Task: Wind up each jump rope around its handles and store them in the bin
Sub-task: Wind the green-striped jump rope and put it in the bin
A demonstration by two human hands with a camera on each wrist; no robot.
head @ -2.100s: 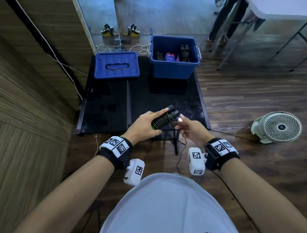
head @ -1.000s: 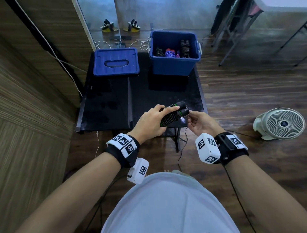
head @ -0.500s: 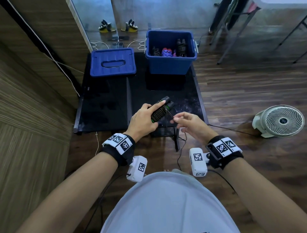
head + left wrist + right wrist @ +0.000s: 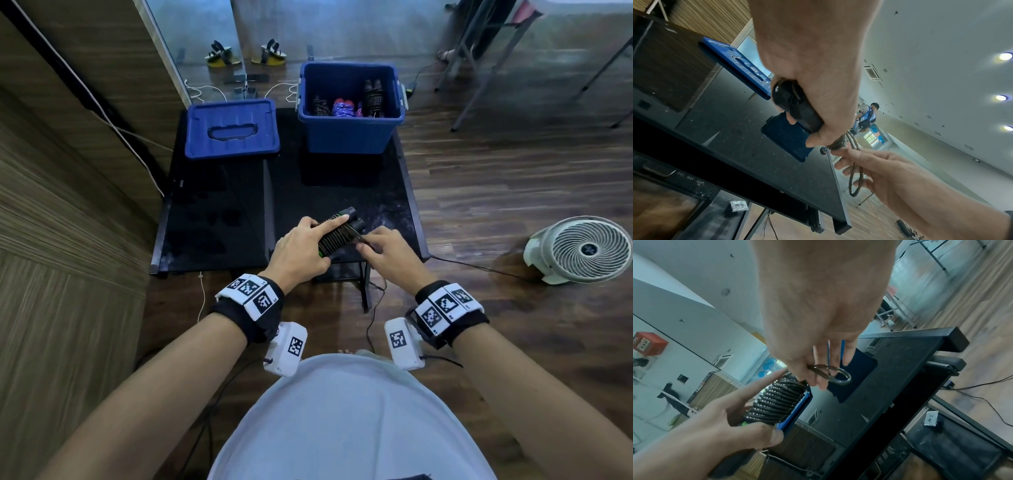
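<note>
Gripping the wound black jump rope bundle (image 4: 337, 234), coils wrapped tight round its paired black handles with a green end, left hand (image 4: 298, 251) closed round it, index finger laid straight along the coils. Pinching the last short loop of rope (image 4: 835, 375) in the right hand (image 4: 388, 251), fingers curled on it, right at the handle tips. Held in the air just above the near edge of the glossy black table (image 4: 342, 192), not resting on it.

Risks, as judgement: loop slipping from the pinch and springing the top coils loose; tuck not biting under a turn, so whole winding unravelling on the way over; left grip easing and the two handles splaying.

Room: open table surface between hands and the open blue plastic bin (image 4: 349, 133) at the far right of the table, nothing in the path. Bin already holding several wound ropes along the back, free space near the front wall. Detached blue plastic lid (image 4: 231, 128) lying flat to the left of the bin, well clear. Wood-panelled wall (image 4: 68, 205) close on the left, white floor fan (image 4: 579, 250) off to the right on the floor.
</note>
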